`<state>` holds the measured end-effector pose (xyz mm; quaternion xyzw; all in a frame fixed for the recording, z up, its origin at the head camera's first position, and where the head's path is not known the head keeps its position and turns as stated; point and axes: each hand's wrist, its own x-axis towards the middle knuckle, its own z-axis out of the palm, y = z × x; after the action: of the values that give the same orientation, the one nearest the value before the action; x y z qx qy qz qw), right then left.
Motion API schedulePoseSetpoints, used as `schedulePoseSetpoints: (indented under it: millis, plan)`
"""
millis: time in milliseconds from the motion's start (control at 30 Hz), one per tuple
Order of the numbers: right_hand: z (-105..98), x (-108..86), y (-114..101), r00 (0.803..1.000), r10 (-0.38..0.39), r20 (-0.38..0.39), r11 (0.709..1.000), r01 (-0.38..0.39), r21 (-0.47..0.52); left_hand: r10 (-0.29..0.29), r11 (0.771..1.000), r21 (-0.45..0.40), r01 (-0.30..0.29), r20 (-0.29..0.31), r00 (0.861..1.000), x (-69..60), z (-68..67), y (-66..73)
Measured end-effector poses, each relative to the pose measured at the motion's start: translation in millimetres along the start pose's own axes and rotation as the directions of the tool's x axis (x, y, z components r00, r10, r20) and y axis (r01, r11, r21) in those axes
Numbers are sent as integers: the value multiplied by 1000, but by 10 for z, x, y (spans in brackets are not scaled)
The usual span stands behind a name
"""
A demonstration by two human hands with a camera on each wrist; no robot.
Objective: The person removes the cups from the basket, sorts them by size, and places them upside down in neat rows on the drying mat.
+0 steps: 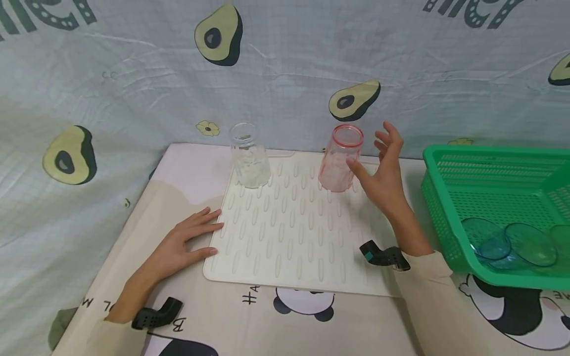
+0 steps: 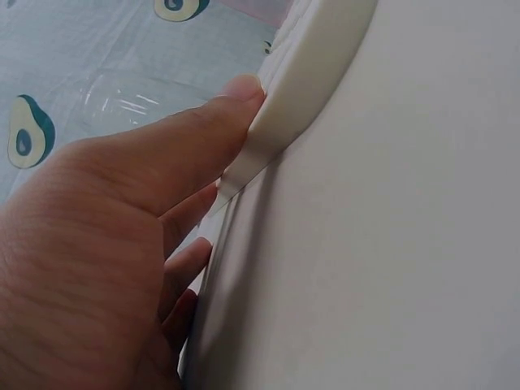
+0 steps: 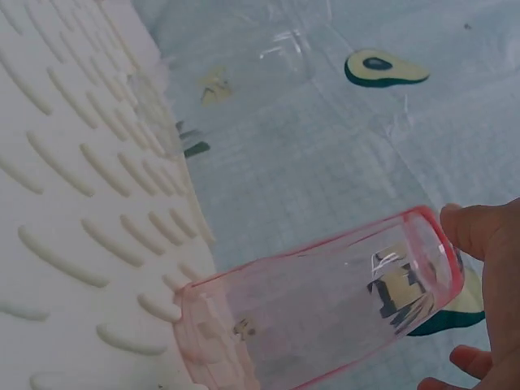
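A pink clear glass [image 1: 340, 160] stands on the white ridged mat [image 1: 285, 257], its wider end down. My right hand [image 1: 385, 180] is beside it with fingers spread, the thumb at the glass's right side. In the right wrist view the thumb is close by the thick red upper end of the pink glass [image 3: 325, 309]; whether they touch, I cannot tell. At the mat's left edge rests my left hand [image 1: 182, 242], fingers straight, its thumb against the mat's side [image 2: 301, 89]. A colourless glass [image 1: 251, 158] stands at the mat's back left.
On the right sits a green plastic basket [image 1: 503, 178] holding blue and greenish clear glassware [image 1: 530, 244]. Behind the mat, a pale cloth with avocado prints [image 1: 285, 99] hangs as a backdrop. A patterned cloth [image 1: 231, 321] covers the table.
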<state>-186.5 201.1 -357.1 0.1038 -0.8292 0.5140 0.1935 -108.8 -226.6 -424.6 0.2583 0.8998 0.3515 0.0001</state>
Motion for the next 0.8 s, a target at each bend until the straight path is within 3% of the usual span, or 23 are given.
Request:
schedulePoseSetpoints:
  millis: [300, 633, 800]
  plan:
    - [-144, -180, -154, 999, -42, -15, 997, 41, -68, -2, 1000, -7, 2, 1, 1000, -4, 4, -2]
    - [-486, -423, -369, 996, -59, 69, 993, 65, -95, 0, 1000, -11, 0, -2, 1000, -16, 2, -8]
    - [-750, -541, -451, 989, -65, 136, 988, 83, -130, 4, 1000, -9, -4, 1, 1000, -8, 4, -5]
